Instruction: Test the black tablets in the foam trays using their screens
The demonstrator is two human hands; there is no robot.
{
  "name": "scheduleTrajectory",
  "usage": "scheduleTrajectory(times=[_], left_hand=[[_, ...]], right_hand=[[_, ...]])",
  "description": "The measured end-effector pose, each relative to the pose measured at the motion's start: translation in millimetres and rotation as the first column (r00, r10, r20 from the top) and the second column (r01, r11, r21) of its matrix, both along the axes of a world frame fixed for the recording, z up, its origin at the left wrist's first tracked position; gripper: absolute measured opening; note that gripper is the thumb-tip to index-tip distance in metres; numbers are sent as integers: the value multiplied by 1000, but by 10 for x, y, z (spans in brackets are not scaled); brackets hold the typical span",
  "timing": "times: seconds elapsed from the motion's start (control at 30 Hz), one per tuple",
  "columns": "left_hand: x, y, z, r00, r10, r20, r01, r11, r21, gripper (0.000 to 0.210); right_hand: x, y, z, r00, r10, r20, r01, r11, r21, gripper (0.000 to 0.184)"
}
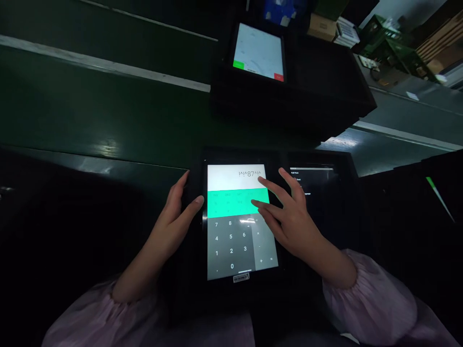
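Observation:
A lit tablet [231,241] lies in front of me in a dark tray or case, showing a calculator with a white display strip, a green function panel and grey number keys. My left hand [177,207] rests at its left edge, thumb and fingers apart, holding nothing. Over the upper right of the screen is my right hand [289,207], fingers spread, one fingertip at the green panel; whether it touches the glass I cannot tell. A barcode label [241,277] sits below the screen. Right of it, a darker screen [313,193] with small white text is partly hidden by my right hand.
Farther off, another lit tablet [258,53] with green and red corner buttons lies on a stack of black trays [289,106]. Green crates [401,58] and a cardboard box [321,26] stand at the upper right. A dark green work surface [108,106] stretches to the left.

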State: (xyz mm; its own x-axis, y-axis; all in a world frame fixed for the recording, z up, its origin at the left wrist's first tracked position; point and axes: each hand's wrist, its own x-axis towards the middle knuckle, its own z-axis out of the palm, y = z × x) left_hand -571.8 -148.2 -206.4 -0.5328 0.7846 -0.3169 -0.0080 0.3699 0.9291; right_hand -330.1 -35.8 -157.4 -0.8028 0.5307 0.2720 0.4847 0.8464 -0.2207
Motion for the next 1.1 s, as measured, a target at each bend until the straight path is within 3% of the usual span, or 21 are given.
scheduleTrajectory(times=[0.13, 0.23, 0.33, 0.47, 0.67, 0.9, 1.03, 1.1], left_hand=[[17, 21, -38, 997, 49, -59, -48, 999, 18, 72], [34, 29, -70, 996, 50, -67, -44, 995, 90, 71], [48, 56, -94, 996, 70, -63, -61, 989, 134, 67], [37, 179, -90, 992, 128, -21, -124, 983, 137, 63], [-48, 473, 1, 997, 41, 67, -47, 995, 84, 93], [8, 600, 240, 1000, -3, 28, 6, 994, -113, 105], [43, 670, 532, 995, -27, 101, 45, 982, -182, 87], [27, 735, 673, 997, -62, 41, 69, 973, -222, 75]], right_hand=[[311, 215, 146, 981, -144, -134, 156, 984, 89, 30], [637, 406, 197, 955, -261, -144, 279, 953, 120, 27], [851, 516, 124, 957, -271, -106, 282, 953, 107, 28], [905, 554, -4, 954, -265, -143, 281, 954, 105, 31], [949, 586, 51, 916, -280, -287, 316, 945, 88, 30], [1043, 595, 109, 879, -323, -351, 339, 941, -15, 29], [1054, 592, 106, 911, -275, -309, 283, 959, -20, 30], [1053, 587, 94, 941, -224, -255, 222, 974, -39, 31]])
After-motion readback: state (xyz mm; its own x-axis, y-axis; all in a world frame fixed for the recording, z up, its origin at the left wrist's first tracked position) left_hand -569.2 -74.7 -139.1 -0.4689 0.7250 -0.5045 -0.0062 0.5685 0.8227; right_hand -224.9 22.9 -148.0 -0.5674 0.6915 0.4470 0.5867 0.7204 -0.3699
